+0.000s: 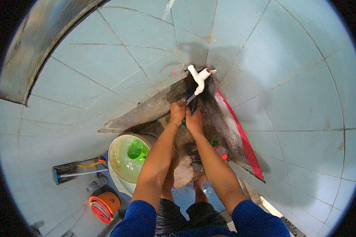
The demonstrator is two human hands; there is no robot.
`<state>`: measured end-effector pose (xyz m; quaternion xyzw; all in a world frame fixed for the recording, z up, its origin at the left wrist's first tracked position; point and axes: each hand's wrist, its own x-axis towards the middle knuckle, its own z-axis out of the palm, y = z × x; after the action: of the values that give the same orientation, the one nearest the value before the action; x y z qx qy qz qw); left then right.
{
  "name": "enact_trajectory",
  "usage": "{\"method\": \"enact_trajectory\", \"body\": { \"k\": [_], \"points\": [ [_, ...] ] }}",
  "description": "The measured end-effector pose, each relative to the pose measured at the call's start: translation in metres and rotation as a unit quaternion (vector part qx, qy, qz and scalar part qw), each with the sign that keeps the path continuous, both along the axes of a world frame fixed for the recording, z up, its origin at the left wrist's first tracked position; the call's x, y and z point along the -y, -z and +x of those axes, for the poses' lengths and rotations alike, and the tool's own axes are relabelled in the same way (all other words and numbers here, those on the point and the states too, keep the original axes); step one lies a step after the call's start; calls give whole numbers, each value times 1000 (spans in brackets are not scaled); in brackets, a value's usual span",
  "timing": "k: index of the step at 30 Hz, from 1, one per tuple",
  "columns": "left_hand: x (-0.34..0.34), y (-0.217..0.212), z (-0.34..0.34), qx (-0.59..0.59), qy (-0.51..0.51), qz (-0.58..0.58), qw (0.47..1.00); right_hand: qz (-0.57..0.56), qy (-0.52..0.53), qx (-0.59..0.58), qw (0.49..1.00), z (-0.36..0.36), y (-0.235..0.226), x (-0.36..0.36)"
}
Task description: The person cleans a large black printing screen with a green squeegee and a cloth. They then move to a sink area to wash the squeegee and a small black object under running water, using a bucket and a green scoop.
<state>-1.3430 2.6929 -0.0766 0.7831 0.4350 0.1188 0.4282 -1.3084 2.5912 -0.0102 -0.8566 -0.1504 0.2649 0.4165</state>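
Observation:
A white plastic tap (200,81) with a red-marked cap juts from the tiled corner, and a thin stream of water (191,98) seems to run from its spout. Just below it, my left hand (177,112) is closed with curled fingers, slightly blurred. Close beside it, my right hand (194,121) is wrapped round a dark, narrow thing (193,104) whose kind I cannot make out. What lies inside my left fingers is hidden. A bit of green shows under the hands, too small to name.
At lower left stands a white bucket (114,156) of water with a green dipper (137,150) in it. An orange pail (112,199) and a blue-ended brush or squeegee (58,175) are farther left. A red-capped bottle (222,152) is beside my right forearm. Tiled walls (288,91) meet behind the tap.

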Motion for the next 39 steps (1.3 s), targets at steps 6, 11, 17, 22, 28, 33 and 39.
{"method": "enact_trajectory", "body": {
  "k": [6,11,17,22,28,33,39],
  "points": [
    [7,-9,21,-41,-146,-175,973,-16,5,57,998,2,15,9],
    [7,-13,-11,150,-197,-428,869,-79,-98,25,992,2,-10,-21],
    [-6,-11,-67,117,-199,-318,920,26,-322,104,941,-15,2,-5],
    [45,-24,-80,258,-276,-441,814,-45,-161,135,977,34,33,-25],
    [90,-13,-93,396,-371,-527,654,-140,-349,93,922,30,32,-37],
    [107,22,-89,371,-359,-305,800,-171,-277,229,918,6,47,-36],
    [96,3,-80,271,-368,-312,833,-64,-305,225,923,35,67,-24]
  ]
}}
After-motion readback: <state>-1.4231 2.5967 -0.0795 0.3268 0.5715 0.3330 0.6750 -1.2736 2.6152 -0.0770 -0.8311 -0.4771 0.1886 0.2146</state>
